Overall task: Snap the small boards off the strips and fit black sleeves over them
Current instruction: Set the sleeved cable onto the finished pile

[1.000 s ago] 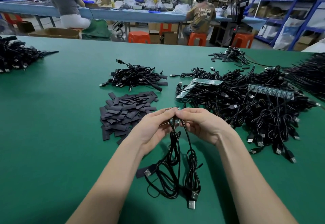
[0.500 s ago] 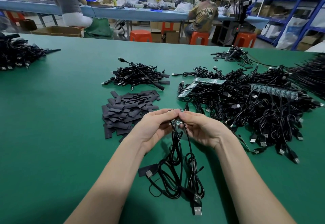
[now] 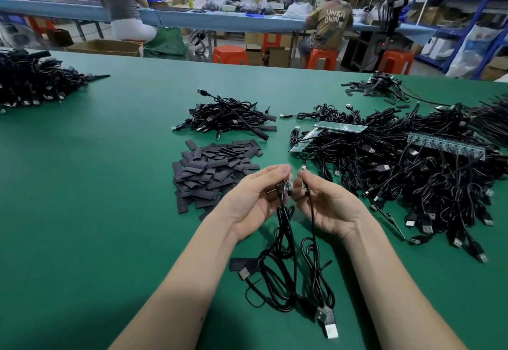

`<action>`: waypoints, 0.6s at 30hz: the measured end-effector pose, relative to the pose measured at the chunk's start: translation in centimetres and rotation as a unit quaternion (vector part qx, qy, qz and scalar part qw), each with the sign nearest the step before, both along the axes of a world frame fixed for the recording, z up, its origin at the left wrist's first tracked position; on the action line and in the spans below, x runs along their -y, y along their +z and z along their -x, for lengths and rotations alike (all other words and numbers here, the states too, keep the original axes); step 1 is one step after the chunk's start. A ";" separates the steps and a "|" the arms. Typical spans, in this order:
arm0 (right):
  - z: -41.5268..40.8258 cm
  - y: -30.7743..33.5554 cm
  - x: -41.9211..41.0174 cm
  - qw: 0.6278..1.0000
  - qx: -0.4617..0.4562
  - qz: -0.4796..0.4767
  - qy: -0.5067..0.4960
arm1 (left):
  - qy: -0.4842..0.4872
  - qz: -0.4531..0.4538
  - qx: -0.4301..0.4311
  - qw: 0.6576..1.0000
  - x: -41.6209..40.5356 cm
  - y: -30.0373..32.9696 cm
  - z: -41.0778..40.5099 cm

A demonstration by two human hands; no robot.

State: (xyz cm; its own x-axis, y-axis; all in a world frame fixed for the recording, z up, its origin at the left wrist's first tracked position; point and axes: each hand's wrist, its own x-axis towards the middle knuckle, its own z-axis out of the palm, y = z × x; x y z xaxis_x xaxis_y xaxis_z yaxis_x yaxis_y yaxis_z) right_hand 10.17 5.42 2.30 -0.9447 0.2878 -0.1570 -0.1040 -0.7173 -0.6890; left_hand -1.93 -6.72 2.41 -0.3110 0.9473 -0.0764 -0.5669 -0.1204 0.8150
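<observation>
Just below the centre of the frame, both hands are raised over the green desk (image 3: 110, 212), palms turned inward and a narrow gap between them. The left hand (image 3: 255, 201) pinches a small board (image 3: 368, 184) between thumb and fingertips; the board is green and dark, and a black cable (image 3: 283, 228) hangs from it. The right hand (image 3: 327, 206) pinches a second small board (image 3: 303, 169), whose pale tip shows above the fingers, with its own thin cable (image 3: 312, 228) dropping down. Both cables fall into loose coils on the desk between the forearms, ending in USB plugs (image 3: 328, 322) at lower centre.

Left of the hands, at mid frame, lies a heap of flat black sleeves (image 3: 214, 168). Behind it rests a smaller bundle of cables (image 3: 228, 118). To the right spreads a large tangle of cabled boards (image 3: 412, 173), with green board strips (image 3: 341, 127) lying on top. Another cable pile (image 3: 30, 80) sits at the upper left edge. Across the top, people sit on orange stools (image 3: 230, 55) at a blue bench.
</observation>
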 end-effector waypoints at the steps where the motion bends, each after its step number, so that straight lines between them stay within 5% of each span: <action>1: -0.5 0.5 -0.3 1.000 -0.028 0.000 0.005 | -0.002 0.005 -0.027 1.000 0.0 -0.1 0.0; 3: -1.8 1.8 -1.2 0.995 -0.084 0.011 0.050 | 0.000 0.051 -0.139 0.989 -0.4 -0.7 -0.2; 7: -3.7 5.1 -2.2 0.962 -0.195 0.060 0.182 | 0.058 0.094 -0.420 0.901 -1.5 -2.4 -1.9; 10: -3.1 7.0 -1.7 0.985 -0.138 -0.033 0.101 | 0.101 0.079 -0.534 0.836 -1.9 -3.2 -2.7; 12: -1.6 6.9 -1.2 0.984 0.008 -0.169 -0.050 | 0.146 0.062 -0.441 0.883 -2.1 -3.1 -2.7; 15: 0.8 4.9 -0.1 0.927 0.157 -0.287 -0.185 | 0.145 0.033 -0.153 0.977 -2.4 -2.3 -2.4; 18: 2.2 2.6 0.3 0.841 0.224 -0.425 -0.247 | 0.121 0.033 -0.071 0.989 -2.2 -2.2 -1.9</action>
State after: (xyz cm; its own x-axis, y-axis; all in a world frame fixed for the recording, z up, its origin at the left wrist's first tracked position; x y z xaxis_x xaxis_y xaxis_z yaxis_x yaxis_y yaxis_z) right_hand 7.96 5.09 4.95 -0.5778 0.8162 -0.0044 0.1621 0.1095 -0.9807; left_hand -0.02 -4.49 0.24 -0.5407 0.8379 -0.0748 -0.4064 -0.1823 0.8953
